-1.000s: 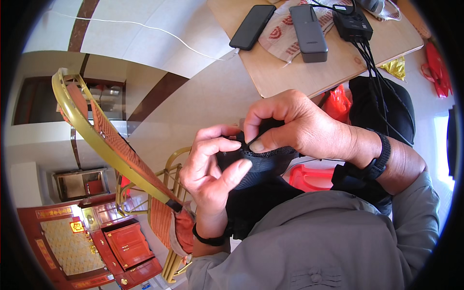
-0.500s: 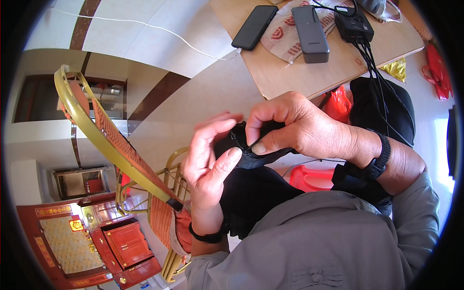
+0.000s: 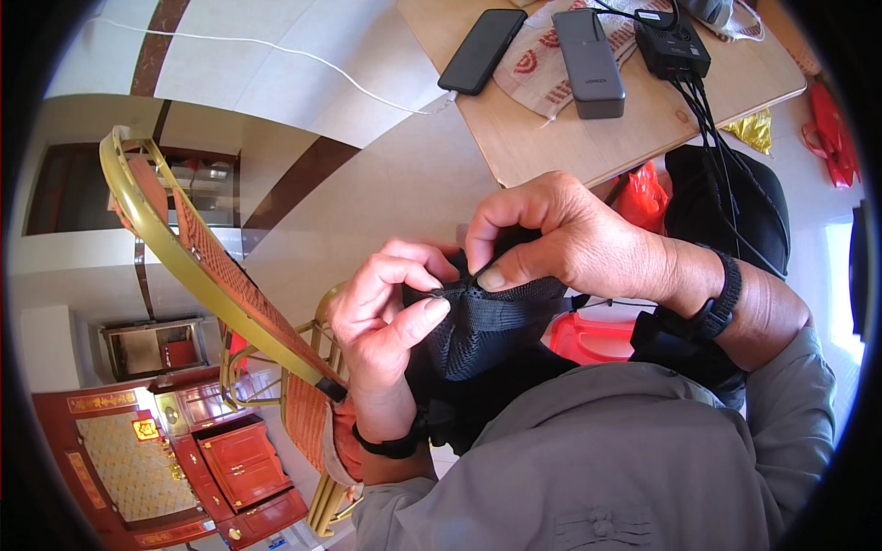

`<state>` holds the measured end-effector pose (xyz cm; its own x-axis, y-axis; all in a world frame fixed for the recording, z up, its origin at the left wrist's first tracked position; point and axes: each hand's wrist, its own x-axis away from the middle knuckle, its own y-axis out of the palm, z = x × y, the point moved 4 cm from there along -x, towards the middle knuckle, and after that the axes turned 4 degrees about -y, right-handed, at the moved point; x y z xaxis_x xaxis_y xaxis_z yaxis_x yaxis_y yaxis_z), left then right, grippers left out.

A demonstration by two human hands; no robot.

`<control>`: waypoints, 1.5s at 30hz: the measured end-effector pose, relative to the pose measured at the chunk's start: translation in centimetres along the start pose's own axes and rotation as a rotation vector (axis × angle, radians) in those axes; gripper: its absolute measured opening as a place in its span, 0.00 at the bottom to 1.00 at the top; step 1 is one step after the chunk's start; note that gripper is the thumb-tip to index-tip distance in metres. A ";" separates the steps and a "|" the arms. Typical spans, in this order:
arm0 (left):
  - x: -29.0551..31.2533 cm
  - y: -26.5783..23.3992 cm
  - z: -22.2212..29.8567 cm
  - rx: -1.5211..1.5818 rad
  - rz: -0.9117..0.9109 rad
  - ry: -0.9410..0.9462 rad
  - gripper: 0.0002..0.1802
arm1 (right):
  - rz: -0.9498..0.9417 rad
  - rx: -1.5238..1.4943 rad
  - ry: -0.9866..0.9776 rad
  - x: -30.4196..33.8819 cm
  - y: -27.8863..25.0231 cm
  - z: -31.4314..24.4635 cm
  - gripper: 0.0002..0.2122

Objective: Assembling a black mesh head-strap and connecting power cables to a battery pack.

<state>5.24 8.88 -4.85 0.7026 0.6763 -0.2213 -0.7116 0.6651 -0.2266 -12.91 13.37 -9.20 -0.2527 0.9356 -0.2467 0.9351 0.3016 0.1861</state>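
Note:
A black mesh fabric item (image 3: 473, 340) with a smooth woven band across it hangs over my lap; its exact kind I cannot make out. My right hand (image 3: 574, 234) pinches its upper edge between thumb and forefinger. Just left of that pinch, my left hand (image 3: 381, 312) grips a thin dark strip of the same edge between thumb and forefinger. The two pinches are close together, and the mesh spreads out below them. Black bands circle both wrists.
A wooden table (image 3: 560, 156) ahead holds a black phone (image 3: 483, 52), a grey power bank (image 3: 590, 73) and a black box (image 3: 673, 50) with several cables. To my left stands a gold-framed chair (image 3: 216, 285). A red plastic stool (image 3: 593, 337) is beneath my right forearm.
My left fingers have closed from a loose, spread pose into a pinch on the edge. The mesh body has opened out downward, while my right hand has kept its hold.

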 end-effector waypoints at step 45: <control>0.7 0.6 -0.2 0.104 0.162 -0.129 0.11 | -0.054 0.390 -0.260 -0.5 -0.3 0.2 0.08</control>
<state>5.30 9.75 -5.33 0.5773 0.8074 -0.1218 -0.8165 0.5691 -0.0975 -12.96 12.78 -9.35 -0.2789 0.8284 -0.4858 0.9586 0.2103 -0.1918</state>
